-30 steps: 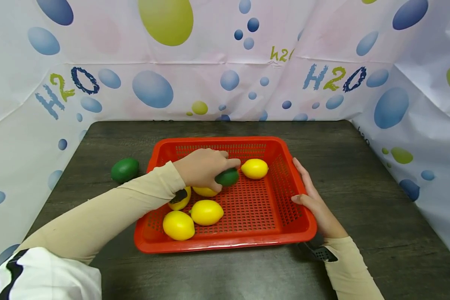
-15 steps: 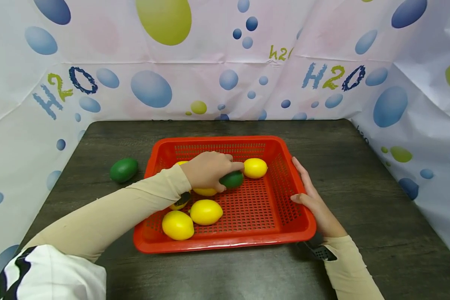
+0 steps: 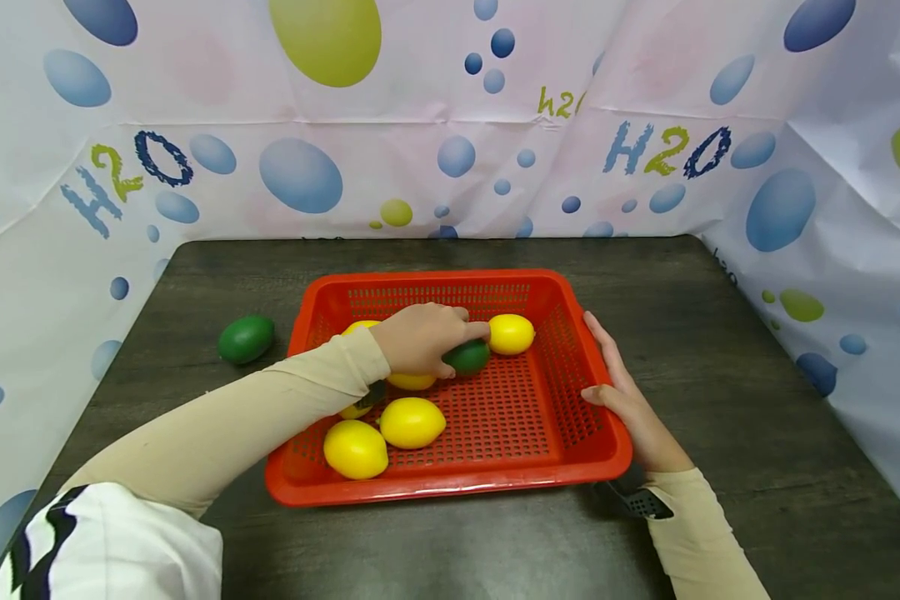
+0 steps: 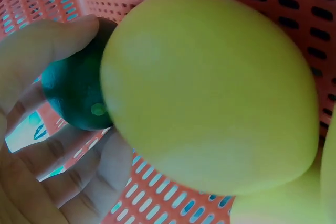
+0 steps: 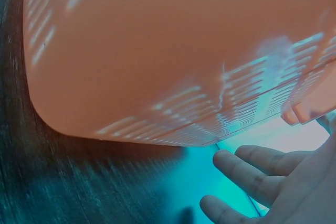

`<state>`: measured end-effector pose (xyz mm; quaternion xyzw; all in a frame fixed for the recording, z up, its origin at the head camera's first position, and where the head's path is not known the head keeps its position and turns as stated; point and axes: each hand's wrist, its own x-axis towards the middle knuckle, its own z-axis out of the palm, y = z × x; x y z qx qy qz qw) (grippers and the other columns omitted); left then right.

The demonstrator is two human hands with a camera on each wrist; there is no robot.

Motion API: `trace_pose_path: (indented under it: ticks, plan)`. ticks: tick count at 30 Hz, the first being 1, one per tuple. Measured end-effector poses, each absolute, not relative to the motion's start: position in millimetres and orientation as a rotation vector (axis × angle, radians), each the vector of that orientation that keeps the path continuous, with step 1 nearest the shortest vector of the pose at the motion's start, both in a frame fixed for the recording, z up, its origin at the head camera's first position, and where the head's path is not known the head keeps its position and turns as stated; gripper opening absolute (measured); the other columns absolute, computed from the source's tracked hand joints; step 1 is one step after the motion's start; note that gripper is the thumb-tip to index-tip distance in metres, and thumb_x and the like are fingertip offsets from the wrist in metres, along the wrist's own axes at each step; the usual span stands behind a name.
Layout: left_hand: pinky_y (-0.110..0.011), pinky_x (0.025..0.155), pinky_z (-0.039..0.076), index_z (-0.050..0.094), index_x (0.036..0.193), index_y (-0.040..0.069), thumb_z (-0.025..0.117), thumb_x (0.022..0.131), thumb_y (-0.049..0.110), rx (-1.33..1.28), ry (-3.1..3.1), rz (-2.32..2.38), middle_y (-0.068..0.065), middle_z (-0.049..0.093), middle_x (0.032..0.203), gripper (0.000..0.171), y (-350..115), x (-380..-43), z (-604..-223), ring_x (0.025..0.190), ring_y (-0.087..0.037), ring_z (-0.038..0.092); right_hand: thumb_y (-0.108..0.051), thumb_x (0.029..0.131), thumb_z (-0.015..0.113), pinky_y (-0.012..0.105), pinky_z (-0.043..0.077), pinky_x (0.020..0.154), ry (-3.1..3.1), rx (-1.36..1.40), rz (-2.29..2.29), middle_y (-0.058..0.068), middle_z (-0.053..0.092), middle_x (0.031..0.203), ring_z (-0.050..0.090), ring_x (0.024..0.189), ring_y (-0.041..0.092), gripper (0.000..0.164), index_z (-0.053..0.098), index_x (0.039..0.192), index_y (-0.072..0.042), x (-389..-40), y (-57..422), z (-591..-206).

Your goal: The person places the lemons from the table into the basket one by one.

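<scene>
My left hand [image 3: 423,337] reaches into the red plastic basket [image 3: 420,492] and holds a dark green oval fruit [image 3: 467,358] low inside it. In the left wrist view, thumb and fingers are spread around this green fruit [image 4: 76,90], and a large yellow lemon [image 4: 210,93] fills the foreground. My right hand [image 3: 633,404] holds the basket's right rim, thumb over the edge and fingers along the outside. In the right wrist view, these fingers [image 5: 252,174] look fairly straight beside the outer wall [image 5: 157,51]. Whether they touch it is unclear.
Several lemons [image 3: 412,422] lie in the basket, mostly on its left, partly behind the left forearm. One lemon [image 3: 511,334] sits right of the held fruit. Another green fruit [image 3: 246,339] lies on the dark table [image 3: 217,283], left of the basket. A patterned sheet [image 3: 420,83] surrounds the table.
My left hand has shifted slightly right with the green fruit, nearer the lemon at the back right. A lemon behind the left wrist has come partly into view. The right hand keeps its place.
</scene>
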<state>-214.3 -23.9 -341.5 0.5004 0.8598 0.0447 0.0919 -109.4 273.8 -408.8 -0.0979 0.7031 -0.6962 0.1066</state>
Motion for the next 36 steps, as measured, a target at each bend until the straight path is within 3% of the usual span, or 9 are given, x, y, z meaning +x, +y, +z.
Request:
trace_pose_path:
  ticks: [36]
  plan:
    - [-0.038, 0.082, 0.056, 0.059, 0.135, 0.014, 0.084, 0.088, 0.021, 1.475, 2.506, 0.108, -0.010, 0.066, 0.116, 0.053, -7.0, -211.8, -348.0, 0.093, -0.024, 0.066, -0.004, 0.094, 0.040, 0.049, 0.054, 0.093, 2.071, -0.307, -2.051, 0.005, 0.011, 0.167, 0.030, 0.141, 0.045, 0.088, 0.007, 0.165, -0.044, -109.4, 275.5, -408.7]
